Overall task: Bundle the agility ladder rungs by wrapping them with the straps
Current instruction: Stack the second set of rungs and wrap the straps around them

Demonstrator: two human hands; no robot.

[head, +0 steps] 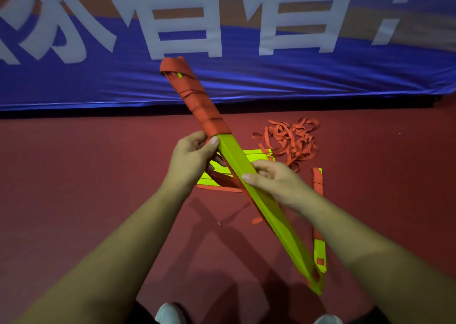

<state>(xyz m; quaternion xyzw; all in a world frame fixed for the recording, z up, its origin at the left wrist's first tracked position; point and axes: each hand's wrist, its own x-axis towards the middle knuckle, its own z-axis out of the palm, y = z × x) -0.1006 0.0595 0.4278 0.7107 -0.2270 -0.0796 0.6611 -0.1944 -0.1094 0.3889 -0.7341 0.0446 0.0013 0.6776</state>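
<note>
A stack of yellow-green ladder rungs [271, 210] slants from upper left to lower right above the floor. Its far half is wound in orange strap [197, 96]. My left hand [195, 155] pinches the bundle at the edge of the wrapping, thumb on top. My right hand [274, 180] grips the bare rungs lower down, fingers curled round the stack. A loose length of strap [222, 179] runs under the bundle between my hands.
More rungs [256, 154] lie flat on the dark red floor [86, 175] under my hands. A tangled heap of orange strap [293, 141] sits to their right. One rung [319, 249] lies at the right. A blue banner [296, 76] hangs behind. My shoes [167, 313] show below.
</note>
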